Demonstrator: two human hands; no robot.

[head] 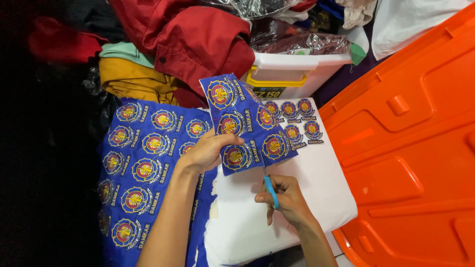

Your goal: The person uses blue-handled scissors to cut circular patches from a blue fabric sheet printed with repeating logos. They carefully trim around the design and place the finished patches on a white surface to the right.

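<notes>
**Cutting badges from a blue strip**

Left hand [205, 153] pinching a strip of blue embroidered cloth [245, 123], fingers closed on its lower left edge, lifted clear of the white desk [297, 198] so the blades can reach underneath. Right hand [287, 198] wrapped round blue-handled scissors [269, 188], tips at the strip's bottom edge. Larger uncut sheet [143, 163] spread at left, within reach. Finished cut-out badges [297, 121] lined up beyond, out of the way. Orange plastic lid [415, 138] at right.

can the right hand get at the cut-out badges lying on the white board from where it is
Probably yes. The right hand holds blue-handled scissors just below the cut-out badges on the white board. Only the lifted strip of blue badge fabric in the left hand partly overhangs that path.
</notes>
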